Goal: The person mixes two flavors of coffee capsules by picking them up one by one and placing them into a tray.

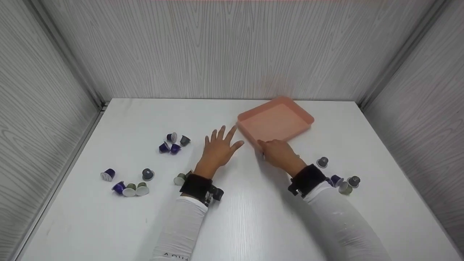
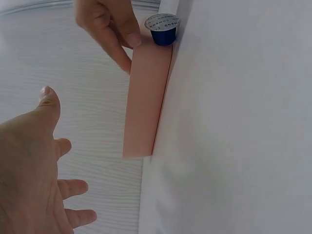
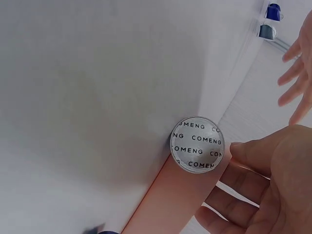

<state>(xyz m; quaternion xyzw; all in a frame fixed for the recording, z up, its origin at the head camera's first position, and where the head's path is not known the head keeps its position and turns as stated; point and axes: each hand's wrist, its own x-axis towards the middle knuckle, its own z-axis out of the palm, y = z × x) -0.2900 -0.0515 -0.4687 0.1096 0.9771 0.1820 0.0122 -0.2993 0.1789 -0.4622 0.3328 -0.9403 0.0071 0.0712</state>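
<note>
1. We see the pink tray (image 1: pixel 276 121) near the far edge of the surface (image 1: pixel 250 221), floor bare.
2. The right hand (image 1: pixel 279 154) grips its near corner, a blue capsule (image 3: pixel 197 145) just outside.
3. The left hand (image 1: pixel 218 149) spreads wide, free, by the tray's left corner.

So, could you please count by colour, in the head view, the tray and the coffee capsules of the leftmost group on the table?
Pink tray: 1
Purple coffee capsules: 2
Grey coffee capsule: 1
Green coffee capsules: 2
Total: 6
</note>
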